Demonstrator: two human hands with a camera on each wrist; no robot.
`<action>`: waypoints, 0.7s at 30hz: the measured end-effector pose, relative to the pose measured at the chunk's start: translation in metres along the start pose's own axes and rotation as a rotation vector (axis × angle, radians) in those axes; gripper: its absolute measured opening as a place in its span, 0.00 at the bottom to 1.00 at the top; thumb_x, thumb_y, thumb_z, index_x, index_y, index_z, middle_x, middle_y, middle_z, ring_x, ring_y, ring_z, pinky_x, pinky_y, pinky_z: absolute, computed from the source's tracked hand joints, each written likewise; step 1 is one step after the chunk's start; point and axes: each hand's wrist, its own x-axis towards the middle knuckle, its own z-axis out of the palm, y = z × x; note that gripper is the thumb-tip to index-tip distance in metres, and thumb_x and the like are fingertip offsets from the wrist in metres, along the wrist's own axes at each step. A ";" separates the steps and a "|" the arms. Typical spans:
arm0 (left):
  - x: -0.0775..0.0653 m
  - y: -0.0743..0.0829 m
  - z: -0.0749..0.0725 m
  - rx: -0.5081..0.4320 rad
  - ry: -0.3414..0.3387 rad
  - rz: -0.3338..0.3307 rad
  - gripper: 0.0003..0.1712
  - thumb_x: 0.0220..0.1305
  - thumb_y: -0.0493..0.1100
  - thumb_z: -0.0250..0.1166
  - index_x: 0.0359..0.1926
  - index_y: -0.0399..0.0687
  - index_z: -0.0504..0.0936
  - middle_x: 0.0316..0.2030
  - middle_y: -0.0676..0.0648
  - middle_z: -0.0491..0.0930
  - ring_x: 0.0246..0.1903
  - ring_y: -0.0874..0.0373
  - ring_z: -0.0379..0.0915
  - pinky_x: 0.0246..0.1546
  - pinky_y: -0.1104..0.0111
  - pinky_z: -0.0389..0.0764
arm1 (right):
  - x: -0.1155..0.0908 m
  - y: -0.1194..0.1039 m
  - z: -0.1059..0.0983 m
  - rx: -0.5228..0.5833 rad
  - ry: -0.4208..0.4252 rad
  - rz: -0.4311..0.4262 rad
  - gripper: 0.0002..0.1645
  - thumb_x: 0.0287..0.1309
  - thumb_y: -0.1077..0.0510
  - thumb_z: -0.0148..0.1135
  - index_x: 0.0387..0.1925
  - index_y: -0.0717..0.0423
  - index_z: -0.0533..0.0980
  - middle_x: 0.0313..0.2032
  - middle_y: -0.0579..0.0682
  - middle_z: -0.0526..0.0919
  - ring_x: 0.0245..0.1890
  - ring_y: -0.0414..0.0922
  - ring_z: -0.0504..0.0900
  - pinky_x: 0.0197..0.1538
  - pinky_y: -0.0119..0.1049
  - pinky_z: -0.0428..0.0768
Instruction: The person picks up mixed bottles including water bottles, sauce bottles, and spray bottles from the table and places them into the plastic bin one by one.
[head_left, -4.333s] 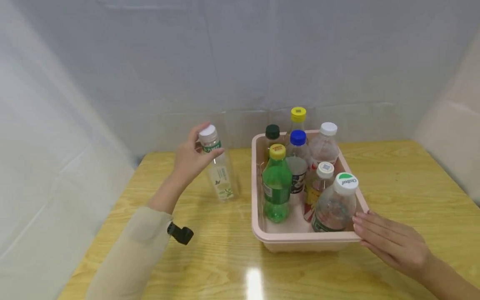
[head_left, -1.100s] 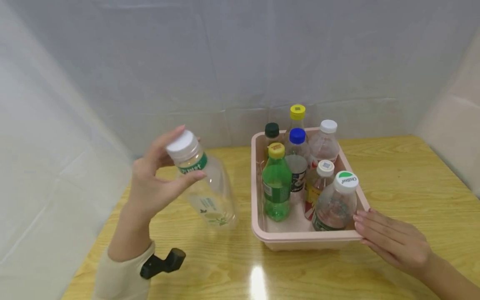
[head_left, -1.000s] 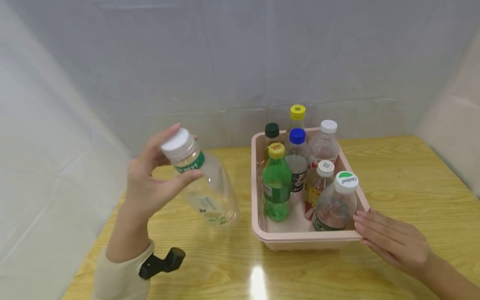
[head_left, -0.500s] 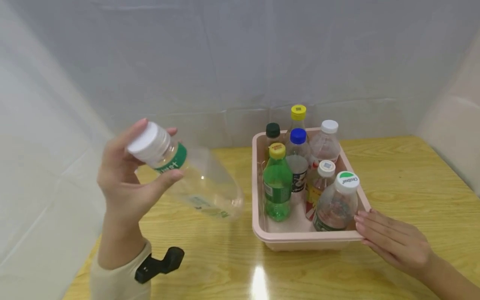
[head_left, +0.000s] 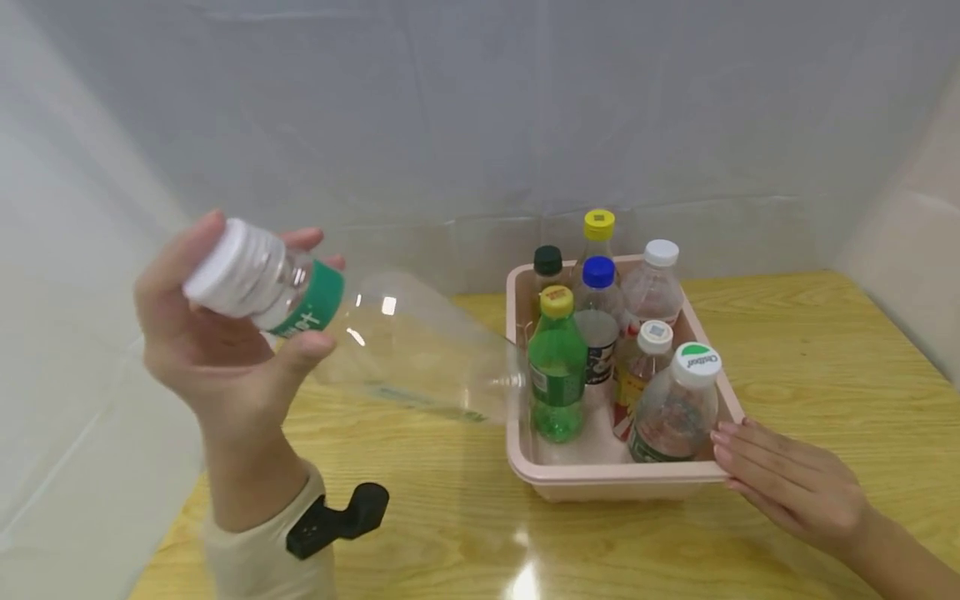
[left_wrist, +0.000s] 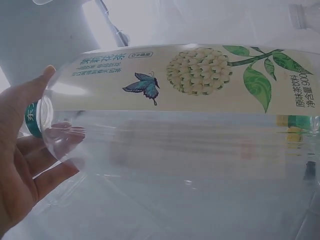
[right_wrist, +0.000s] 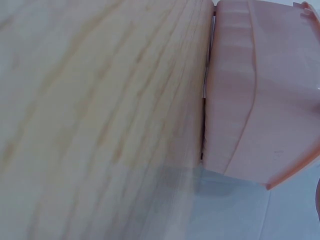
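My left hand (head_left: 225,367) grips a large clear plastic bottle (head_left: 420,342) around its neck and white cap. The bottle hangs tilted over the table, its base overlapping the left rim of a pink basin (head_left: 615,473) in the head view; whether they touch I cannot tell. In the left wrist view, the bottle's label (left_wrist: 145,80) shows a butterfly and a white flower. My right hand (head_left: 798,492) rests with straight fingers on the basin's near right corner. The right wrist view shows the basin's outer wall (right_wrist: 285,90), with hardly any of the hand.
Several capped bottles stand in the basin, among them a green bottle (head_left: 557,375), a blue-capped bottle (head_left: 597,325) and a round bottle (head_left: 675,412) near the right corner. A white sheet (head_left: 480,125) hangs behind the wooden table (head_left: 810,358).
My left hand has lifted the bottle off the table, drawn it nearer and to the left, and tipped it so its base points right at the basin. My right hand has stayed at the corner.
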 end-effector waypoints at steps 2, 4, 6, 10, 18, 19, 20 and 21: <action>0.000 0.000 0.004 -0.020 0.026 0.001 0.48 0.21 0.31 0.83 0.47 0.19 0.68 0.34 0.26 0.73 0.34 0.31 0.78 0.32 0.49 0.84 | 0.000 0.000 0.000 0.002 -0.002 0.000 0.13 0.62 0.62 0.59 0.39 0.71 0.81 0.40 0.65 0.84 0.49 0.52 0.82 0.58 0.37 0.77; 0.000 0.000 0.008 -0.036 0.049 0.002 0.48 0.20 0.31 0.84 0.47 0.20 0.68 0.34 0.26 0.74 0.34 0.31 0.78 0.32 0.48 0.84 | 0.000 0.000 0.000 0.004 -0.001 0.000 0.13 0.62 0.62 0.59 0.39 0.71 0.81 0.40 0.65 0.84 0.48 0.52 0.82 0.58 0.37 0.77; -0.001 0.000 0.011 -0.046 0.069 0.002 0.49 0.19 0.32 0.84 0.47 0.20 0.68 0.35 0.26 0.74 0.34 0.31 0.78 0.32 0.48 0.84 | -0.001 0.000 0.000 0.006 0.000 0.000 0.13 0.62 0.62 0.59 0.39 0.71 0.82 0.40 0.65 0.84 0.48 0.52 0.83 0.58 0.37 0.77; -0.004 -0.001 0.014 -0.066 0.090 0.001 0.50 0.19 0.32 0.84 0.48 0.21 0.68 0.36 0.26 0.74 0.35 0.31 0.78 0.33 0.47 0.84 | 0.000 -0.001 0.001 0.005 0.004 -0.001 0.13 0.62 0.62 0.59 0.39 0.71 0.82 0.40 0.65 0.84 0.48 0.52 0.83 0.58 0.37 0.77; -0.010 -0.005 0.023 -0.110 0.081 0.007 0.48 0.22 0.32 0.83 0.49 0.22 0.68 0.37 0.26 0.75 0.36 0.33 0.79 0.33 0.47 0.84 | 0.002 0.000 0.002 0.000 0.026 -0.007 0.12 0.61 0.62 0.60 0.38 0.71 0.82 0.39 0.64 0.84 0.47 0.52 0.83 0.57 0.37 0.78; -0.011 -0.005 0.025 -0.112 0.076 0.005 0.48 0.23 0.33 0.83 0.49 0.22 0.68 0.37 0.26 0.75 0.36 0.33 0.79 0.34 0.47 0.84 | 0.002 0.000 0.002 0.003 0.027 -0.006 0.12 0.61 0.62 0.60 0.38 0.71 0.82 0.39 0.64 0.84 0.47 0.52 0.83 0.57 0.37 0.78; -0.013 -0.006 0.026 -0.114 0.068 0.001 0.48 0.23 0.33 0.83 0.49 0.22 0.68 0.37 0.26 0.75 0.36 0.33 0.79 0.34 0.47 0.84 | 0.002 0.000 0.002 0.003 0.029 -0.007 0.12 0.61 0.62 0.60 0.38 0.71 0.82 0.39 0.64 0.84 0.47 0.52 0.83 0.57 0.37 0.78; -0.014 -0.006 0.028 -0.114 0.057 -0.003 0.47 0.24 0.33 0.83 0.49 0.22 0.68 0.38 0.26 0.75 0.37 0.34 0.79 0.34 0.47 0.84 | 0.002 0.000 0.002 0.004 0.031 -0.007 0.12 0.61 0.62 0.60 0.38 0.71 0.82 0.39 0.65 0.84 0.47 0.52 0.83 0.57 0.37 0.78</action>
